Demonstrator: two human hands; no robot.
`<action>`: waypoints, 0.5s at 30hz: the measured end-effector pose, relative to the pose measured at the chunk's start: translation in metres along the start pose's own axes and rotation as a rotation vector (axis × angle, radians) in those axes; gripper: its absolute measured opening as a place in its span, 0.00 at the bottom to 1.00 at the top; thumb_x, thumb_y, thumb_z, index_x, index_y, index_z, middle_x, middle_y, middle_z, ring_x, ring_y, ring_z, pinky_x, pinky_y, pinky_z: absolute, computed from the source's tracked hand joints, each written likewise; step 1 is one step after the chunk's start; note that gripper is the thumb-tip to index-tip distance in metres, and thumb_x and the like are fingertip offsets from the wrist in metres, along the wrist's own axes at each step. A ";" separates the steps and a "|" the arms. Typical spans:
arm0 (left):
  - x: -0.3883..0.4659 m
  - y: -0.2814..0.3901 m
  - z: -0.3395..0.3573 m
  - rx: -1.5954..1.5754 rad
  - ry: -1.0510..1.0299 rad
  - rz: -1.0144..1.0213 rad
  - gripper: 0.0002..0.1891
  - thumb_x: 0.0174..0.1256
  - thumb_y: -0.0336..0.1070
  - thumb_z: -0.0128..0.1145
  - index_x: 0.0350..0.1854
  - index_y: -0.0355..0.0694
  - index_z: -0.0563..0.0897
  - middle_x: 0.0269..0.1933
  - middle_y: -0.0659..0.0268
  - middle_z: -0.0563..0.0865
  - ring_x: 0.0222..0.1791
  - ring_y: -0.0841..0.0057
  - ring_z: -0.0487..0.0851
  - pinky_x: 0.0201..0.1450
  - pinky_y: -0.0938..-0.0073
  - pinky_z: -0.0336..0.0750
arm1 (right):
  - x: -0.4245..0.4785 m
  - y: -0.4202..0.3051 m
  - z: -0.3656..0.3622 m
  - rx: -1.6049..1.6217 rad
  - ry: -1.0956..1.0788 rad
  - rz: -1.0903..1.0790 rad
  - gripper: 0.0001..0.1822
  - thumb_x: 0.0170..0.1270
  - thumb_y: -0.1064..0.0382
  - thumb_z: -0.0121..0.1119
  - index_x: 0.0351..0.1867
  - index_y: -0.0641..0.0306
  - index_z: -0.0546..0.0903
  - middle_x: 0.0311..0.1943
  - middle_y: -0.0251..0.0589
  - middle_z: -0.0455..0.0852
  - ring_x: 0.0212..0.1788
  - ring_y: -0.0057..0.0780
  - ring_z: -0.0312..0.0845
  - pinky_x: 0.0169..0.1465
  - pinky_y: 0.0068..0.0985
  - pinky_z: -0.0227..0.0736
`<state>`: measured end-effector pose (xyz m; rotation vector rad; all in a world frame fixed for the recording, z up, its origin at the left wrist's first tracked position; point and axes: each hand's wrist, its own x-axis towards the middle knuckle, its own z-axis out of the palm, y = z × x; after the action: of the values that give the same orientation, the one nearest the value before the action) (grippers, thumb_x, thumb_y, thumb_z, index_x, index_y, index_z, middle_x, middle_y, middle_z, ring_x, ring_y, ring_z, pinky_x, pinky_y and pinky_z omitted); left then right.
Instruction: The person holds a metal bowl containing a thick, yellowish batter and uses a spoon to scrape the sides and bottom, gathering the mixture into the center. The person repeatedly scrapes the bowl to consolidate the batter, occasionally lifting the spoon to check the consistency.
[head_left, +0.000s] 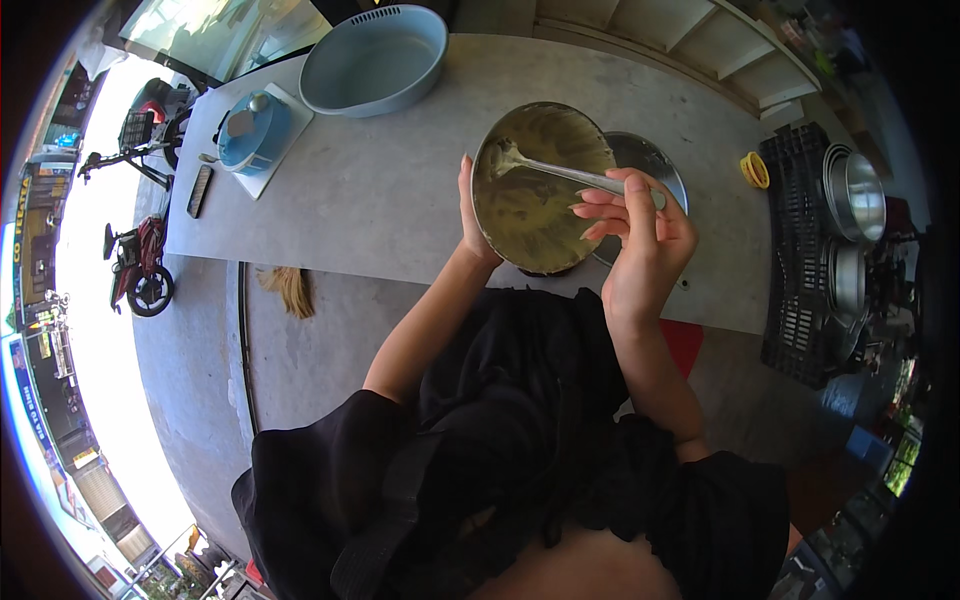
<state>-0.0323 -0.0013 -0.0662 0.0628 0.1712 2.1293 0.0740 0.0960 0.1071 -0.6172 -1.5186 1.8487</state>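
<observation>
A round metal bowl (551, 232), its inside smeared with a yellowish paste, is tilted up before me. My left hand (477, 229) holds its left rim, most of the fingers hidden behind it. Between the thumb and fingers of my right hand (649, 229) is the handle of a metal spoon (566, 171). The spoon's head rests in the paste at the bowl's upper left. Partly covered by the bowl and my right hand, a second round metal vessel (651, 154) stands on the grey table (360, 195).
A grey-blue plastic basin (375, 64) stands at the table's far edge. Left of it are a blue container (259, 135) on a white board (296, 112) and a brush (199, 192). A yellow tub (754, 171) sits rightward, beside a black crate (799, 255) with metal pots (859, 199).
</observation>
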 end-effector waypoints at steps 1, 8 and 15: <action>0.001 0.000 0.004 -0.006 -0.005 0.000 0.43 0.66 0.74 0.27 0.70 0.43 0.65 0.67 0.55 0.71 0.65 0.57 0.71 0.67 0.54 0.66 | 0.001 -0.005 0.000 0.000 0.000 -0.011 0.13 0.70 0.63 0.51 0.39 0.74 0.81 0.27 0.52 0.86 0.25 0.33 0.85 0.23 0.19 0.74; 0.012 0.001 0.002 0.042 0.046 0.093 0.38 0.70 0.68 0.29 0.70 0.44 0.65 0.68 0.57 0.70 0.65 0.58 0.71 0.66 0.53 0.68 | 0.003 -0.033 -0.014 0.048 0.083 -0.112 0.13 0.68 0.64 0.51 0.38 0.75 0.80 0.25 0.54 0.86 0.23 0.35 0.85 0.23 0.20 0.76; -0.001 0.003 -0.005 -0.021 -0.032 0.102 0.31 0.73 0.58 0.40 0.70 0.44 0.64 0.68 0.57 0.70 0.65 0.60 0.72 0.66 0.51 0.69 | -0.002 -0.006 -0.021 -0.183 0.032 -0.168 0.12 0.71 0.66 0.51 0.40 0.77 0.80 0.27 0.50 0.86 0.26 0.31 0.86 0.23 0.18 0.76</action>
<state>-0.0352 -0.0046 -0.0707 0.0946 0.1292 2.2298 0.0917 0.1087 0.1078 -0.5812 -1.6769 1.5797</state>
